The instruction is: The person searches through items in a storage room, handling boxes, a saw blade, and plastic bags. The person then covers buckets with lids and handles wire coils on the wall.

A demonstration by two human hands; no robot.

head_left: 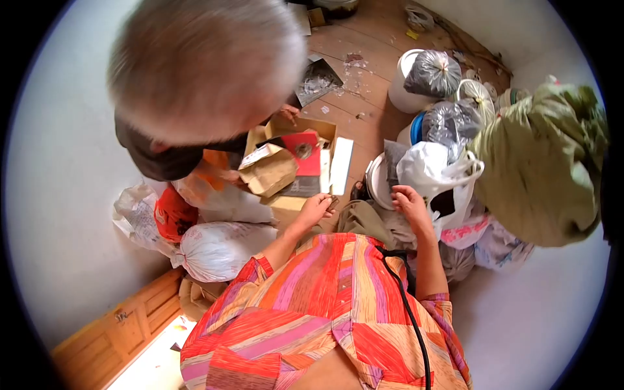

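Note:
My left hand (314,208) is closed in a pinch on a small dark piece (333,202), too small to name. It is beside the near edge of a cardboard box (328,130). In the box are a red-and-black printed card or booklet (301,145) and white papers. Over the box's left side lies a brown paper packet (268,170), with another person's hand (235,177) touching it. My right hand (409,201) holds nothing visible, its fingers loosely bent and apart. It is just in front of a white plastic bag (422,166) and a dark grey bag (392,159).
Another person (208,71) leans in from the left. White tubs (404,81) and filled plastic bags (448,123) crowd the right, with a large green sack (543,169). White sacks (224,250) sit at lower left. Scraps litter the wooden floor (367,39).

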